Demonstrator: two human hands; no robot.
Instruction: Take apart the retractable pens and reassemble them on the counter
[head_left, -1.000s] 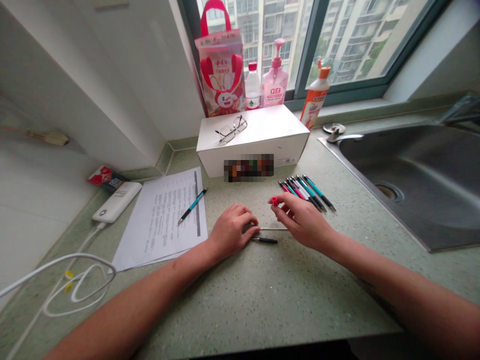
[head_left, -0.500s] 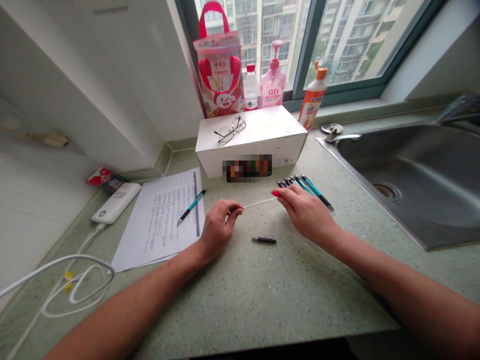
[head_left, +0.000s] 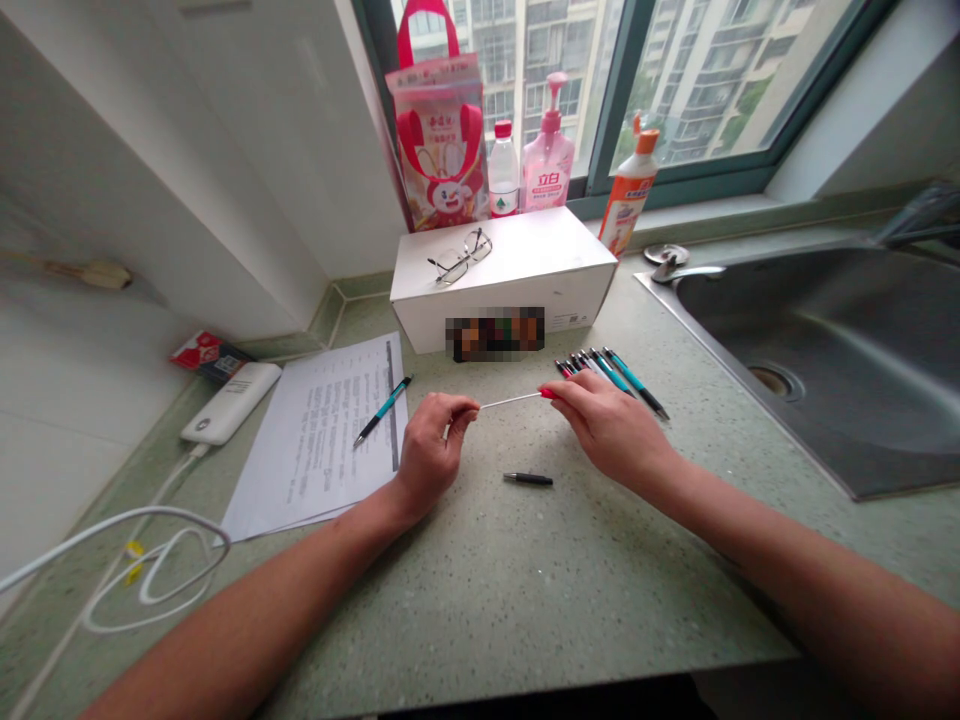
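My left hand is closed, with thumb and fingers pinching one end of a thin white stick that looks like a pen refill. The stick spans the gap to my right hand, held just above the counter. Right fingertips are closed round a small red piece at the stick's other end; most of that piece is hidden by the fingers. Below the stick, a short black pen part with a metal tip lies on the counter. Several pens in teal, black and other colours lie side by side beyond my right hand.
A teal pen rests on printed sheets at left, near a white power bank with its cable. Behind stands a white box bearing eyeglasses. A steel sink is at right.
Both hands have shifted very slightly, and the white stick has risen a little with them. More of the red piece shows at my right fingertips. The black pen part lies where it was.
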